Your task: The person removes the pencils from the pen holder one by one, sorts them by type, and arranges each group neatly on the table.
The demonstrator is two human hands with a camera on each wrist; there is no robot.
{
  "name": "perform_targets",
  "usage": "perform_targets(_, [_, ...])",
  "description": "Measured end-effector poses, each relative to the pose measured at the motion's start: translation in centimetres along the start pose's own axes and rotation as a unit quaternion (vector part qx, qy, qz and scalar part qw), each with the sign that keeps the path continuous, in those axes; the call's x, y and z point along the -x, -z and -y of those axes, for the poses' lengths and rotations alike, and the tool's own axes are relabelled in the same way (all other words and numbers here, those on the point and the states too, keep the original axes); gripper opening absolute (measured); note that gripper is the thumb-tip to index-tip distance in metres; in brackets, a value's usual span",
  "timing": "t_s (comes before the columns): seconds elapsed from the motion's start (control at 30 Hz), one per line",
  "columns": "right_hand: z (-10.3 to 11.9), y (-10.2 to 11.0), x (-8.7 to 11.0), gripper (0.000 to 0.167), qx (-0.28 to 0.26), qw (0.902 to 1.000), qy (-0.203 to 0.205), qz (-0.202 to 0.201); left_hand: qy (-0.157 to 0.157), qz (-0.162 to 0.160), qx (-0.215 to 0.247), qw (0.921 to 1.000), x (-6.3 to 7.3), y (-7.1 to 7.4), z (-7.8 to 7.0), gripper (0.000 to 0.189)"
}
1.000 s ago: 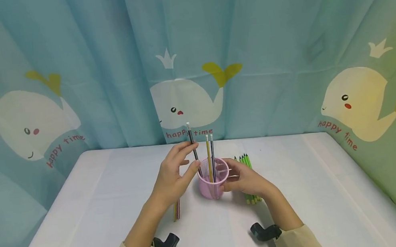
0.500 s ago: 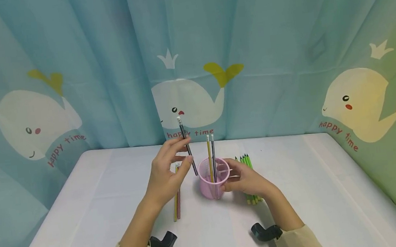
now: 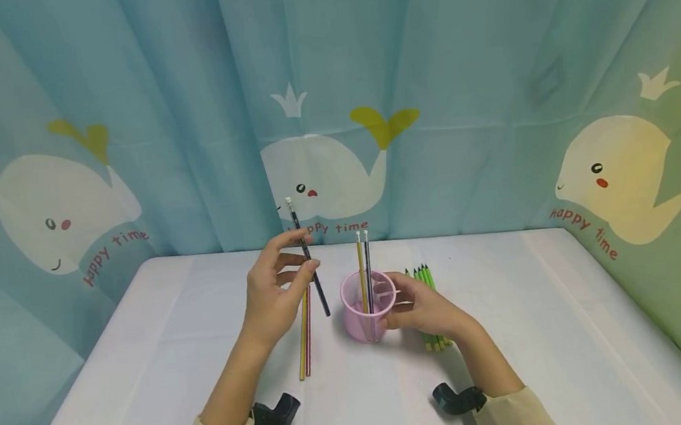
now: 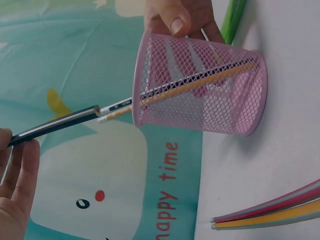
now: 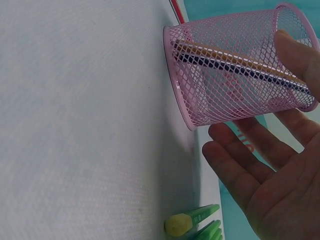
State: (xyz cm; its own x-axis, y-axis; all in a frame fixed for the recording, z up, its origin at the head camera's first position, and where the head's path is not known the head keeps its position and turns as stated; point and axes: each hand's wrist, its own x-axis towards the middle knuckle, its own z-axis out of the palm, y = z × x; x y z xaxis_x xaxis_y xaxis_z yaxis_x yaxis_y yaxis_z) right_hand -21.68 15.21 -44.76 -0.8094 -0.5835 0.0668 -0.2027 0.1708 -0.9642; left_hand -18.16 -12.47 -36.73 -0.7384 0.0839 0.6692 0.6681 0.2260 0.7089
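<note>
My left hand (image 3: 271,296) pinches a dark striped pencil (image 3: 318,284) between thumb and fingers, left of the pen holder and above the table. The pencil leans, white eraser end up; its lower end looks blunt in the left wrist view. Upright on the table stands a pink mesh pen holder (image 3: 360,329). My right hand (image 3: 427,313) holds it from the right, thumb at the near side and fingers behind. Inside lean a yellow pencil (image 3: 360,255) and a black-and-silver pencil (image 4: 200,76), erasers up. A yellow pencil (image 3: 302,344) and a red pencil (image 3: 308,337) lie below my left hand.
Several green pencils (image 3: 437,344) lie side by side on the white table (image 3: 540,330), right of the pen holder and partly behind my right hand. A blue-green curtain (image 3: 474,177) with printed whales hangs along the table's far edge.
My left hand has drawn the dark pencil out from the pen holder's rim and moved left with it. The right hand and pen holder have stayed in place.
</note>
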Motion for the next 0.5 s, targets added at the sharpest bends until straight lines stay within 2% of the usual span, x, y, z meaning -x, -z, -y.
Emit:
perform_targets(0.13, [0.1,-0.1,0.0,0.074,-0.001,1.0000,-0.003,-0.001,0.046,0.000,0.041,0.9981,0.0,0.1,0.2,0.064])
perform_targets(0.27, [0.3,-0.1,0.1,0.075,0.002,1.0000,-0.003,0.000,0.116,0.007,0.086,0.9895,0.1,0.5,0.7,0.078])
perform_targets(0.37, [0.3,-0.1,0.1,0.075,0.002,1.0000,-0.001,0.002,0.158,0.015,0.102,0.9820,0.0,0.8,0.9,0.080])
perform_targets(0.5, [0.4,-0.1,0.1,0.074,0.002,1.0000,-0.002,0.001,0.191,0.015,0.114,0.9749,-0.2,1.1,1.0,0.076])
